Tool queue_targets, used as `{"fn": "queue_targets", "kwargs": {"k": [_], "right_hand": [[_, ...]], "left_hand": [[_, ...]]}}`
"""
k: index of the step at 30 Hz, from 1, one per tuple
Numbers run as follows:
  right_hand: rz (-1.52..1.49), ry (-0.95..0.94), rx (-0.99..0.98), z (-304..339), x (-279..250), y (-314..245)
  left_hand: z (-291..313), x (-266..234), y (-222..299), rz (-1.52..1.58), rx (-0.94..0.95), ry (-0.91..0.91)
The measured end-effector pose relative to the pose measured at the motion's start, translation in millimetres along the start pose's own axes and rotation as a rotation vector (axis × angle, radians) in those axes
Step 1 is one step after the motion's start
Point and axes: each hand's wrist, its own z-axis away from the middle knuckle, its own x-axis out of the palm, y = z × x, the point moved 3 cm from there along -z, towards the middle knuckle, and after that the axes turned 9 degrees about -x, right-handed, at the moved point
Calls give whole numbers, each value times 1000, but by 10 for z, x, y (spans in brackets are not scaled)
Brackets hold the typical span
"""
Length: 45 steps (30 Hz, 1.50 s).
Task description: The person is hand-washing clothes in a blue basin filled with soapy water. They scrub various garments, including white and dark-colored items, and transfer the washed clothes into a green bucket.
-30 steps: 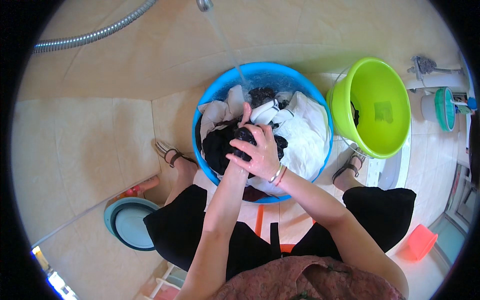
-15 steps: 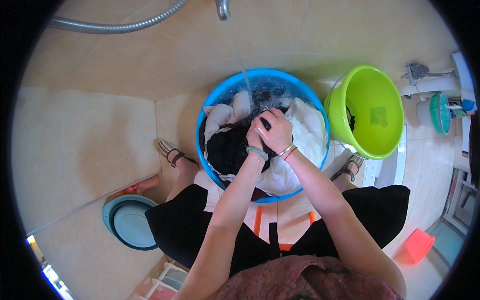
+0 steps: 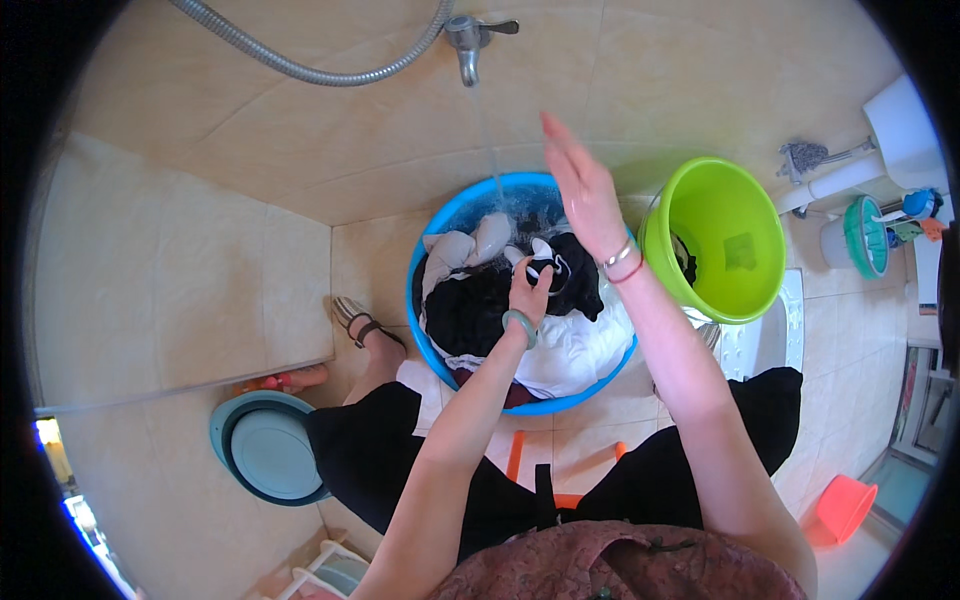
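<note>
Blue and round, the tub (image 3: 565,404) stands with its far edge below the running tap (image 3: 467,50), apparently so water (image 3: 488,135) lands inside. Near its middle, the left hand (image 3: 530,292) pinches black cloth (image 3: 577,287) between curled fingers, likely keeping it gathered. Over the far right edge, the right hand (image 3: 590,208) is empty, fingers straight, nearly together.

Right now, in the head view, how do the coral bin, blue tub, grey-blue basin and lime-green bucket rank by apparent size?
Largest to smallest:
1. Blue tub
2. Lime-green bucket
3. Grey-blue basin, partly hidden
4. Coral bin
</note>
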Motion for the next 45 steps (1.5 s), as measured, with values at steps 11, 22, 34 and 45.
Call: {"fn": "queue_targets", "kwargs": {"k": [11, 22, 34, 45], "right_hand": [[-245, 107, -130, -781, 55, -477], [-474, 227, -150, -667, 166, -493], [-347, 181, -194, -577, 364, -587], [611, -206, 94, 417, -167, 632]], "left_hand": [[91, 26, 195, -49, -41, 25], [67, -358, 1369, -854, 161, 62], [264, -886, 3251, 508, 687, -146], [-275, -761, 1822, 363, 231, -53]]}}
